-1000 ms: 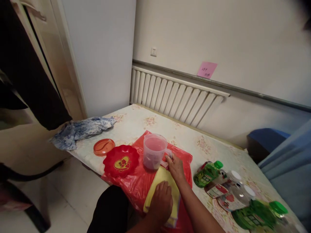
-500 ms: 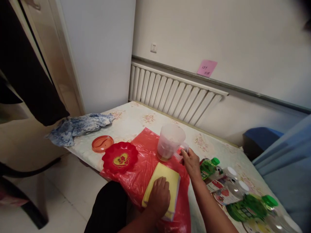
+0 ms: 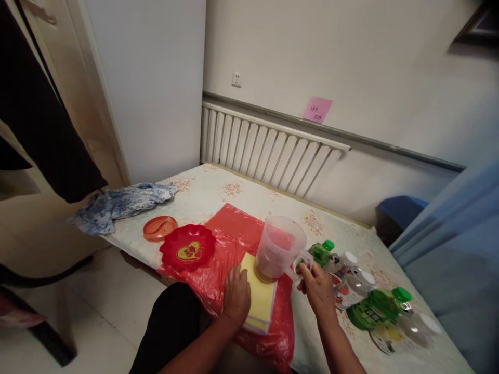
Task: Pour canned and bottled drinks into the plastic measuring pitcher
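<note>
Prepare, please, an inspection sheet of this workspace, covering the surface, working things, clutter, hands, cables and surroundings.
Surface: flowered tabletop, partly covered by red plastic.
Working things: plastic jug over the far part of a folded yellow cloth; whether they touch is unclear.
Clutter: red plate and round orange piece at left; bottles at right; blue-and-white fabric at the far left.
Left hand: at the yellow cloth's left side.
Right hand: closed on the jug's handle.
Cables: nothing seen.
Surroundings: radiator, wall socket and pink note behind; blue curtain at right.
</note>
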`<move>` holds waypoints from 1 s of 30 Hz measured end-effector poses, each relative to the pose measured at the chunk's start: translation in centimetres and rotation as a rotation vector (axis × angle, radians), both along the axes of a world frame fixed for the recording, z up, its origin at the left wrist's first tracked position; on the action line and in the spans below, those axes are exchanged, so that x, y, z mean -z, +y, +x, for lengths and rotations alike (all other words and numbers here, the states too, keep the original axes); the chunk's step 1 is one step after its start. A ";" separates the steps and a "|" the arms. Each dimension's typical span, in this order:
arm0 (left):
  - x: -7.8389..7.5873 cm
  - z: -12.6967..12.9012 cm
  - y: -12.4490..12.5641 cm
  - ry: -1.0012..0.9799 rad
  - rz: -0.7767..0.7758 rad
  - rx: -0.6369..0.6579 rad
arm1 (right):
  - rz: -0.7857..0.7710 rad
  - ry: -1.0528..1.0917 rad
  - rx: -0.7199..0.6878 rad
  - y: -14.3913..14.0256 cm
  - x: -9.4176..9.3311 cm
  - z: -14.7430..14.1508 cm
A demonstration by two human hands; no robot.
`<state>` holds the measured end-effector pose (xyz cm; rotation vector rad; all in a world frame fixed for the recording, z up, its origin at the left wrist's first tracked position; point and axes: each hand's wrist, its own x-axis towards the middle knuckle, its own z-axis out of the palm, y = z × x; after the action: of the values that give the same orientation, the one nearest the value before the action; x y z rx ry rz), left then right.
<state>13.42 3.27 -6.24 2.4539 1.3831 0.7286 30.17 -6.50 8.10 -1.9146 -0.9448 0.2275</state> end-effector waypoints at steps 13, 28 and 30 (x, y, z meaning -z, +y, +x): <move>2.2 -1.9 0.0 0.122 0.036 -0.012 | -0.006 0.002 -0.050 -1.1 2.8 -1.7; 2.1 -1.8 -0.2 0.158 0.102 -0.023 | 0.028 0.102 -0.076 -1.7 4.4 -0.9; 2.0 -1.8 -0.2 0.160 0.096 -0.022 | 0.026 0.115 -0.070 -1.7 4.6 -0.9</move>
<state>11.64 3.10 -8.19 2.6263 1.4657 0.6291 29.23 -8.19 3.50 -1.8264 -0.9343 0.3609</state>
